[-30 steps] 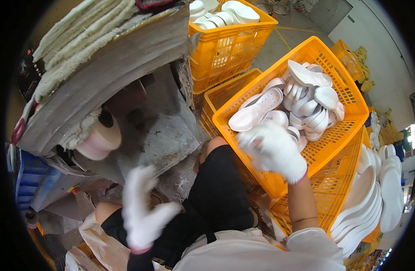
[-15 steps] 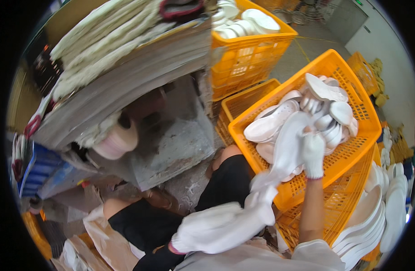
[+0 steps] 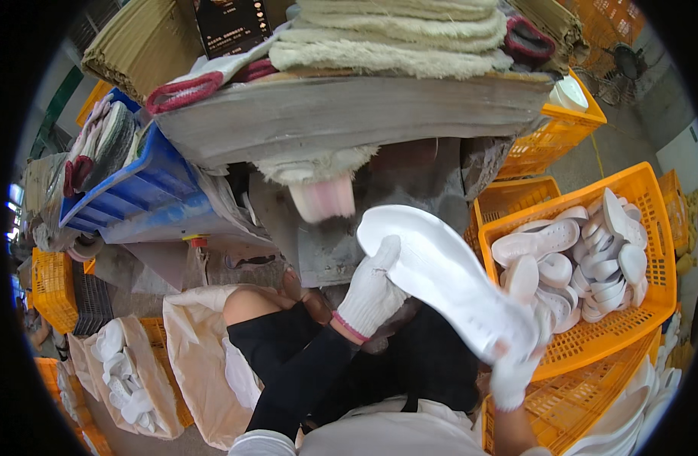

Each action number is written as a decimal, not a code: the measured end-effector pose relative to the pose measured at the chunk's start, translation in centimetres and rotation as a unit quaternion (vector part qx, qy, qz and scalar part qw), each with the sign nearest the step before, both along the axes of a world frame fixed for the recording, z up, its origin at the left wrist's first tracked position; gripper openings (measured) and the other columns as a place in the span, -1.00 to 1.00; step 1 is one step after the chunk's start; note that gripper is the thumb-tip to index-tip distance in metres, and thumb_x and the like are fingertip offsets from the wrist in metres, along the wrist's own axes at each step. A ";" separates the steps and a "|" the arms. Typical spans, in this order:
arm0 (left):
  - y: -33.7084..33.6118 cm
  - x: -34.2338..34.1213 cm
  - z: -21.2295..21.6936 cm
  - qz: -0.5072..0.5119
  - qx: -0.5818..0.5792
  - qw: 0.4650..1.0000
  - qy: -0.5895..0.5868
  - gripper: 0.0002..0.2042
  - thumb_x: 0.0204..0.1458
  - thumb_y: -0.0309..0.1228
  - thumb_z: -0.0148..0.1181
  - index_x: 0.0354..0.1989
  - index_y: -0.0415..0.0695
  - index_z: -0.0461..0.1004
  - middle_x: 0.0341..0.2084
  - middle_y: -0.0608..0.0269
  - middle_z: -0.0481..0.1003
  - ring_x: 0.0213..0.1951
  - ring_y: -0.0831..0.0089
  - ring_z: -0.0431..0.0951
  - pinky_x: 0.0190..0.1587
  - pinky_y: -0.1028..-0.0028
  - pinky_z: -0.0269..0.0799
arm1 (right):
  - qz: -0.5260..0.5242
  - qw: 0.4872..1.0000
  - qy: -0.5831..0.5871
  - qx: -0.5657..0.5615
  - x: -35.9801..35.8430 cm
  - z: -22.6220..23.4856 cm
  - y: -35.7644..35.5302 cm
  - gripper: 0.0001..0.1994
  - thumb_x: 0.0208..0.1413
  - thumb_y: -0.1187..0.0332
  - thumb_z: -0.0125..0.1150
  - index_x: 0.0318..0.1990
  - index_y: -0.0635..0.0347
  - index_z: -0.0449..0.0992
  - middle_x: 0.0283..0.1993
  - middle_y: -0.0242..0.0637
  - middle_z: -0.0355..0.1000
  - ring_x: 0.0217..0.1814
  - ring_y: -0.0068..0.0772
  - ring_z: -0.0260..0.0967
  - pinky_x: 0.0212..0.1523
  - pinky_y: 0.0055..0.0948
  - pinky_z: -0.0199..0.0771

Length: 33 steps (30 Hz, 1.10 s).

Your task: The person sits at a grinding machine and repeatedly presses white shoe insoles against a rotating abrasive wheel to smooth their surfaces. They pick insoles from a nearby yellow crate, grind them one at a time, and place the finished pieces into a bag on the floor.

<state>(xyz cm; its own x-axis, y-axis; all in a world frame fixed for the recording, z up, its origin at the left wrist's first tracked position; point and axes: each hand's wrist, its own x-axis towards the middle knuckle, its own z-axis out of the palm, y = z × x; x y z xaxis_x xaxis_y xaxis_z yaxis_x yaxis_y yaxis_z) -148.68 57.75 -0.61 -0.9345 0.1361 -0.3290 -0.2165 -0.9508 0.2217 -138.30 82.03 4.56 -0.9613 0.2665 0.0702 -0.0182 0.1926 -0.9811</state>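
Observation:
Both my hands wear white knit gloves and hold one white shoe sole [image 3: 448,277] in front of me, its flat underside facing up. My left hand [image 3: 372,292] grips the sole's upper left edge near the toe end. My right hand [image 3: 516,365] holds its lower right end, just above the rim of an orange crate [image 3: 653,197] filled with several more white soles [image 3: 584,258]. Below the sole are my knees in black clothing.
A dusty grey machine table [image 3: 349,114] piled with fleecy pads stands ahead, a pink-white buffing wheel [image 3: 322,199] under its edge. A blue crate [image 3: 136,194] sits left. A sack of white soles [image 3: 125,372] lies lower left. More orange crates [image 3: 554,129] stand behind and below right.
My right hand took a sole out of the orange crate and brought it left and up. My left hand rose from my lap to grip its other end. The view swung left.

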 end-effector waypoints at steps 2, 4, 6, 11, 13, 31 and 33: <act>-0.7 -1.8 -1.1 0.009 0.026 0.996 0.089 -0.59 0.39 -0.24 0.08 0.26 -0.27 0.38 0.10 0.04 0.56 0.10 0.20 0.60 0.20 0.20 0.55 | 0.210 0.966 0.055 0.137 1.1 2.1 -2.3 0.02 0.09 0.18 0.39 0.52 0.39 -0.19 0.33 0.10 0.28 0.35 -0.09 0.35 0.38 -0.15 0.29; -1.6 -4.6 -3.2 -0.001 0.020 1.000 0.021 -0.63 0.40 -0.27 0.05 0.22 -0.28 0.41 0.04 0.03 0.59 0.07 0.19 0.60 0.20 0.24 0.53 | 0.314 0.933 0.022 0.173 -0.5 3.0 -5.1 0.03 0.05 0.19 0.40 0.50 0.43 -0.18 0.36 0.10 0.26 0.38 -0.09 0.31 0.45 -0.17 0.17; -2.8 -7.0 -6.1 -0.008 0.043 0.992 0.122 -0.66 0.41 -0.27 0.00 0.12 -0.30 0.49 0.00 0.03 0.61 0.06 0.20 0.60 0.21 0.27 0.50 | 0.285 0.957 0.005 0.061 -4.9 1.8 -8.4 -0.03 0.01 0.28 0.39 0.49 0.39 -0.09 0.36 0.09 0.24 0.39 -0.08 0.28 0.42 -0.17 0.22; -6.8 -11.1 -12.5 0.097 -0.846 0.478 0.214 -0.58 0.27 -0.10 0.15 0.12 -0.18 0.50 -0.04 -0.13 0.59 0.01 0.02 0.59 0.16 0.18 0.48 | 0.171 0.960 0.168 0.147 -14.9 0.0 -13.5 -0.15 -0.09 0.47 0.33 0.43 0.41 0.12 0.36 0.10 0.21 0.41 0.00 0.24 0.39 -0.16 0.27; -8.5 -11.1 -13.0 -0.063 -0.939 0.324 0.096 -0.54 0.15 -0.06 0.25 0.13 -0.07 0.50 -0.09 -0.20 0.55 0.05 -0.04 0.55 0.20 0.14 0.42 | 0.160 0.978 0.077 0.109 -17.0 0.7 -14.5 -0.29 -0.06 0.44 0.31 0.32 0.45 0.26 0.24 0.08 0.34 0.27 -0.12 0.35 0.27 -0.27 0.37; -4.8 -5.0 -3.0 -0.029 -0.344 0.938 0.028 -0.60 0.36 -0.29 0.16 0.23 -0.31 0.39 -0.01 0.21 0.55 0.01 0.47 0.54 0.14 0.43 0.47 | 0.258 0.943 -0.177 -0.116 -19.5 0.2 -15.9 -0.42 -0.01 0.46 0.28 0.23 0.44 0.41 0.12 -0.03 0.54 0.10 -0.23 0.53 0.10 -0.31 0.49; -3.6 -6.3 -3.3 -0.010 -0.297 0.954 0.031 -0.62 0.36 -0.31 0.17 0.21 -0.31 0.40 -0.02 0.18 0.56 -0.01 0.43 0.58 0.10 0.41 0.51 | 0.271 0.945 -0.143 -0.114 -16.7 1.9 -13.9 -0.28 -0.04 0.54 0.26 0.37 0.45 0.26 0.29 -0.04 0.42 0.28 -0.27 0.41 0.25 -0.39 0.41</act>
